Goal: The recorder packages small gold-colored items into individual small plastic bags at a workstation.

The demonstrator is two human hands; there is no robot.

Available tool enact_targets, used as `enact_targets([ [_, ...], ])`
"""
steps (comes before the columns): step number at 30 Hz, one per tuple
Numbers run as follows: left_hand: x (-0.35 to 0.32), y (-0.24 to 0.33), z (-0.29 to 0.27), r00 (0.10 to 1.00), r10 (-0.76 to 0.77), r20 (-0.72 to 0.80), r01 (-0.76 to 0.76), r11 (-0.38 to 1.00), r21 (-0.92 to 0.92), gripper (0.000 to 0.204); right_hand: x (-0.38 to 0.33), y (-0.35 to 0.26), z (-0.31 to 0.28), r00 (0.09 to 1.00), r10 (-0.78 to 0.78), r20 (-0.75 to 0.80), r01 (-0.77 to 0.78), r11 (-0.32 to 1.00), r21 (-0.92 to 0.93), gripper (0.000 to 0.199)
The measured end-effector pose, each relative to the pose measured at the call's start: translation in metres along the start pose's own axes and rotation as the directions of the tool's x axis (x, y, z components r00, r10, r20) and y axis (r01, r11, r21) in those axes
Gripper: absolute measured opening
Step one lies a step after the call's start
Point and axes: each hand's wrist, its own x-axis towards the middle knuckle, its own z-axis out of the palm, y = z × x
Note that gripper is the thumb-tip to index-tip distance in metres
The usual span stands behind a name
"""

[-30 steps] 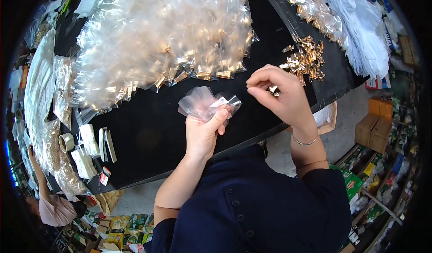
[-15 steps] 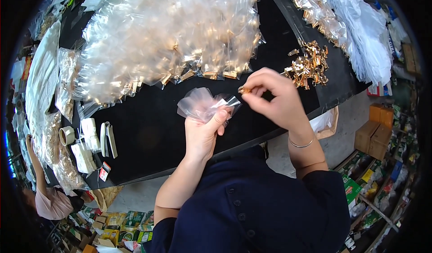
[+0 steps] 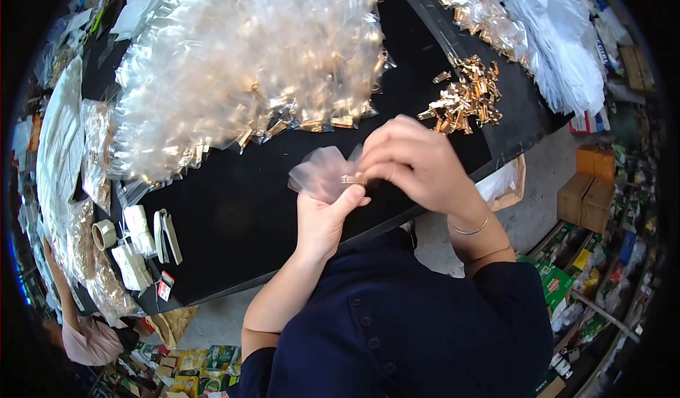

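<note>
Near the centre of the frame we see the left grip point(image 3: 322, 221) clenched on a fan of clear bags point(image 3: 312, 175). A small gold clip point(image 3: 352, 179) shows at the fan's right side, just above the left thumb. The right grip point(image 3: 418, 161), fingers bent, meets the fan there; blur keeps us from telling whether it pinches the clip, a bag or both. At the upper right of the frame we find a loose heap of gold pieces point(image 3: 467, 97) on the black bench point(image 3: 234, 217); a broad pile of filled bags point(image 3: 248, 58) spreads across the upper left and middle.
</note>
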Motion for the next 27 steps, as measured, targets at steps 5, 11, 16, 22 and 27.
enact_targets([
  [5,0.005,0.008,0.011,0.981,0.080,-0.179,-0.091,0.994,-0.055,0.019,0.016,0.020,-0.027,0.986,-0.124,-0.109,0.087,0.951,-0.295,0.011],
  [11,0.007,0.005,-0.003,0.995,0.035,-0.099,-0.046,0.993,-0.110,0.013,0.020,0.024,-0.030,0.876,-0.173,-0.450,-0.052,0.894,-0.446,0.020],
  [16,0.008,0.010,0.005,0.995,0.012,-0.099,-0.016,0.999,-0.046,0.010,-0.009,0.050,-0.051,0.990,0.031,-0.134,-0.112,0.750,-0.652,0.027],
  [22,0.008,0.004,0.004,0.998,-0.021,-0.064,0.014,0.996,-0.094,0.014,-0.006,0.038,-0.042,0.974,0.135,-0.182,-0.188,0.930,-0.315,0.020],
  [27,0.007,0.000,0.001,0.999,-0.019,-0.041,0.014,0.993,-0.121,0.022,0.005,-0.005,-0.022,0.950,-0.130,-0.284,0.163,0.982,0.099,0.012],
])
